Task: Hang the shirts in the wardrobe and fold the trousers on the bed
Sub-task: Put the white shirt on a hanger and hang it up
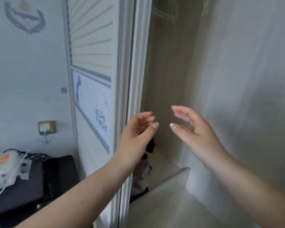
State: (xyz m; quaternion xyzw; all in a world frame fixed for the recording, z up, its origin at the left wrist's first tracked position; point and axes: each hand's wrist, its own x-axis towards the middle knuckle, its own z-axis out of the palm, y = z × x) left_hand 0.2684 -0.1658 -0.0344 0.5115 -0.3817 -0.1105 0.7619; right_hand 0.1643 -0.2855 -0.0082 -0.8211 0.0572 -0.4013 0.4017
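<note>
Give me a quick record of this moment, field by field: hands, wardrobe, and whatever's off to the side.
left hand: left hand raised, fingers relaxed, holding nothing
right hand: right hand raised opposite it, also holding nothing
wardrobe: wardrobe open, louvred door swung out at left
hangers: blurred hangers at top
garments: no shirt or trousers visible
side: black case under a white device with cable

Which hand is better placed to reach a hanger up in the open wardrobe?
Probably right: the right hand is open inside the opening, roughly under the blurred hangers; the left hand hovers by the door edge.
</note>
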